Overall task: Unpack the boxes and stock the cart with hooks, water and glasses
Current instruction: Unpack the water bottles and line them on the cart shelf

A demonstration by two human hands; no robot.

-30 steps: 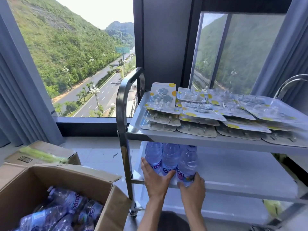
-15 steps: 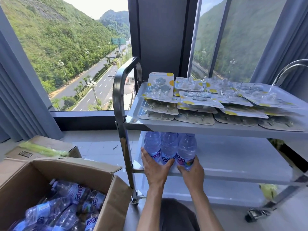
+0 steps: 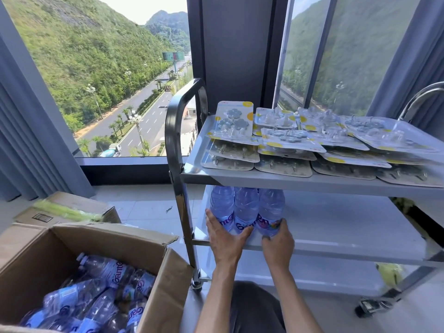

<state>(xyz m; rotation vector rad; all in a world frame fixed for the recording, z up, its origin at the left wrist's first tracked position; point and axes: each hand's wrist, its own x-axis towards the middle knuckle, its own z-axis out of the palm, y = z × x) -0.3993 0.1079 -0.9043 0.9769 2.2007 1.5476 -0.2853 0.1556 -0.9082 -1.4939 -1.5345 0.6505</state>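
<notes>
The stainless-steel three-shelf service cart (image 3: 312,182) stands by the window, and the step in hand looks like the water part of the stocking: setting bottles upright at the left end of its middle shelf (image 3: 336,227). The top shelf already carries overlapping blister-card packs of adhesive wall hooks (image 3: 300,145), so that share of the job seems largely done; no glasses can be seen anywhere.

At the lower left sits the open brown cardboard box (image 3: 79,267), with many more clear blue-tinted plastic water bottles lying jumbled inside (image 3: 101,296). A smaller closed cardboard box (image 3: 72,210) with a green strip on top lies just behind it on the tiled floor.

On the middle shelf three of the same bottles (image 3: 246,212) stand side by side, touching, their caps hidden behind the top shelf's edge. The left hand (image 3: 224,239) has its fingers spread and fairly straight, pressed against the lower labels of the left and middle bottles. The right hand (image 3: 276,239) has its fingers curled around the base of the right bottle, grasping it.

I judge the next move calls for letting go once the trio stands steady and is pushed well in from the shelf's front edge, then reaching left to the open box for more, with most of the shelf to the right bare.
</notes>
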